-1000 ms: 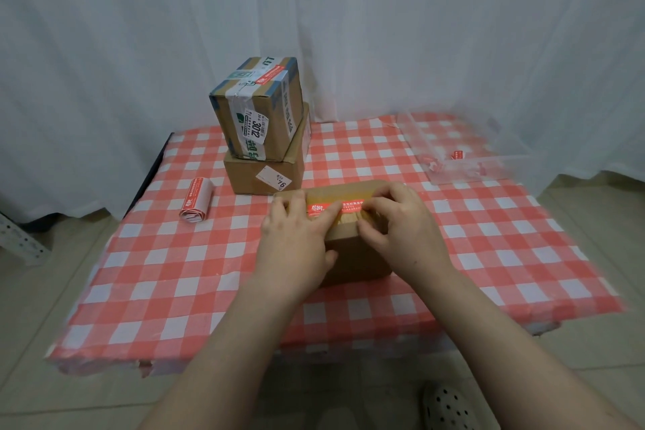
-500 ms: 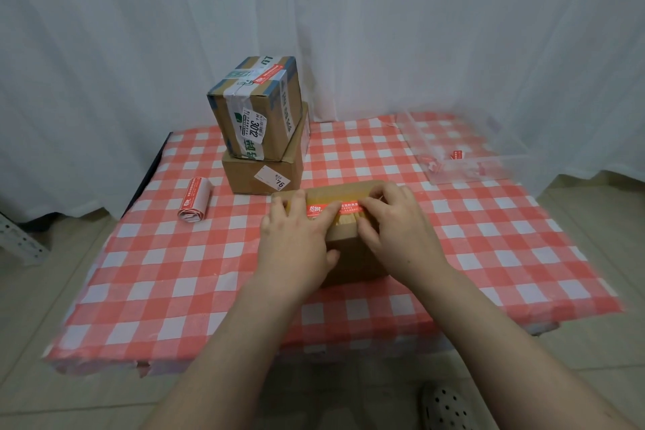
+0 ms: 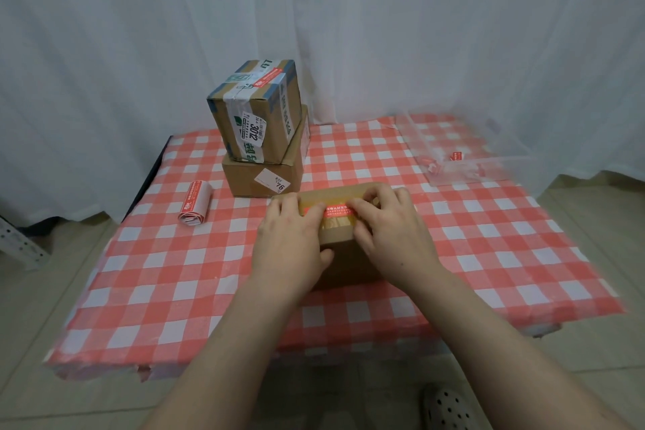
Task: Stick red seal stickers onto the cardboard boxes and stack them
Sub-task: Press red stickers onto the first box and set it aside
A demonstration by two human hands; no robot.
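While the box (image 3: 335, 195) lies beneath, left hand (image 3: 293, 237) and right hand (image 3: 391, 234) press its sticker (image 3: 336, 211) flat-fingered.

The left forearm (image 3: 223, 353) and the right forearm (image 3: 495, 342) are stretched forward from the lower edge of the view, and the two hands are held close together, palms down. The left hand (image 3: 293, 241) is laid flat, its fingers (image 3: 310, 211) extended forward and its thumb (image 3: 326, 255) turned inward. The right hand (image 3: 391, 230) is set just beside it, its fingers (image 3: 363, 206) slightly bent and pointed toward the left fingertips.
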